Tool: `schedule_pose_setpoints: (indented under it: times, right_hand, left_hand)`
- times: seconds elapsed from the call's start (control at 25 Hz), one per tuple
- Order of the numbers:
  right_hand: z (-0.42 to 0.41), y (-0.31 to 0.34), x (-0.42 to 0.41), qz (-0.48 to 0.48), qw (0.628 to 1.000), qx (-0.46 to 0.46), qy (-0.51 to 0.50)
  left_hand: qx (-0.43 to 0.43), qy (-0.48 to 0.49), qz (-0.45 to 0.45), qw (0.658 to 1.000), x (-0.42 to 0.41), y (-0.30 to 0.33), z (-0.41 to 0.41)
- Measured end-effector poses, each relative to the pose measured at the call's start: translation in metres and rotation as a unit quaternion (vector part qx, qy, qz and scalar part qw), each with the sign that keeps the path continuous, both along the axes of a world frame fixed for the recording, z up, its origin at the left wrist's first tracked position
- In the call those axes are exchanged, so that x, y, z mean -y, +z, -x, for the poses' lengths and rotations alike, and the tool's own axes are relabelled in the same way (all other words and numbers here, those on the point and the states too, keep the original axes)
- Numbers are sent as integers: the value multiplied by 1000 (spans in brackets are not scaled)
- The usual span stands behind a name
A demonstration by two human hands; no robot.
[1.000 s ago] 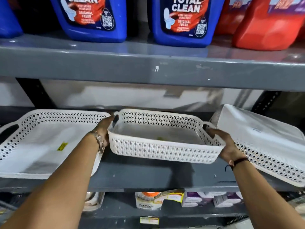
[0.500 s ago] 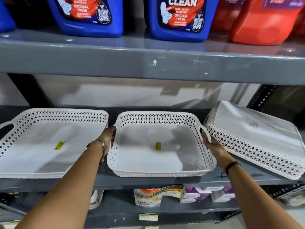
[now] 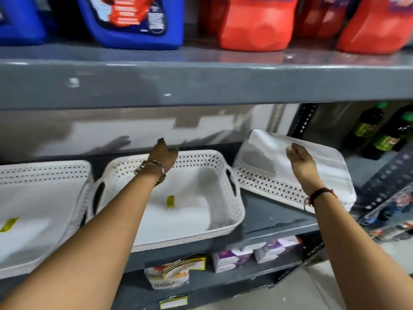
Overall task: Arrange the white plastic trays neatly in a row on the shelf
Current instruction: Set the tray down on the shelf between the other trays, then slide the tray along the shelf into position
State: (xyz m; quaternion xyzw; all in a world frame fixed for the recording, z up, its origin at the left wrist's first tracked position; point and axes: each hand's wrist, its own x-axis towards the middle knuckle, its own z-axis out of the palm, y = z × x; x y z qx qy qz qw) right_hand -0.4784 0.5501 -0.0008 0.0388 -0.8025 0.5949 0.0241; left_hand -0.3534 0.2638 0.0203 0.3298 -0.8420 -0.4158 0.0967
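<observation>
Three white perforated plastic trays sit on the grey shelf (image 3: 274, 218). The left tray (image 3: 42, 211) and the middle tray (image 3: 199, 211) lie flat, each with a yellow sticker inside. The right tray (image 3: 266, 166) lies upside down and tilted, bottom up. My left hand (image 3: 163, 156) hovers over the far rim of the middle tray, fingers apart, holding nothing. My right hand (image 3: 300, 159) is raised over the overturned right tray, fingers loosely curled, with nothing in it.
Blue jugs (image 3: 131, 21) and red jugs (image 3: 254, 25) stand on the shelf above. Small boxes (image 3: 237, 257) and packets lie on the shelf below. Dark bottles (image 3: 368, 128) stand at the far right behind a black upright (image 3: 304, 121).
Both hands have let go of the middle tray, which now rests flat on the shelf. My left hand moved toward the back, my right hand over to the overturned tray. The view shifted right.
</observation>
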Motion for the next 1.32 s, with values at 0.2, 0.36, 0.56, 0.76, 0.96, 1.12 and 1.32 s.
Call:
schedule_pose_setpoints:
  times: [0.2,0.36,0.56,0.76,0.96,1.12,1.32]
  right_hand:
    - [68,-21,-101,-198,972,23,-123]
    - [106,-33,-146,-186,958,177,-127]
    - [117,-48,-151,-139,952,262,-70]
    - [119,-32,-151,-125,979,160,-35]
    - [118,10,-167,186,976,113,-8]
    - [104,11,-179,166,953,248,46]
    - [100,-29,-186,-183,967,157,-77]
  left_hand:
    - [-48,-58,-78,994,-95,-6,91]
    - [-13,-58,-122,991,-134,-20,149]
    - [43,-68,-158,984,-137,-50,174]
    - [-90,51,-338,935,-139,-46,166]
    - [-109,13,-501,859,-114,-8,140]
    - [66,-55,-400,913,-120,-1,105]
    - [196,-91,-292,932,-138,-18,94]
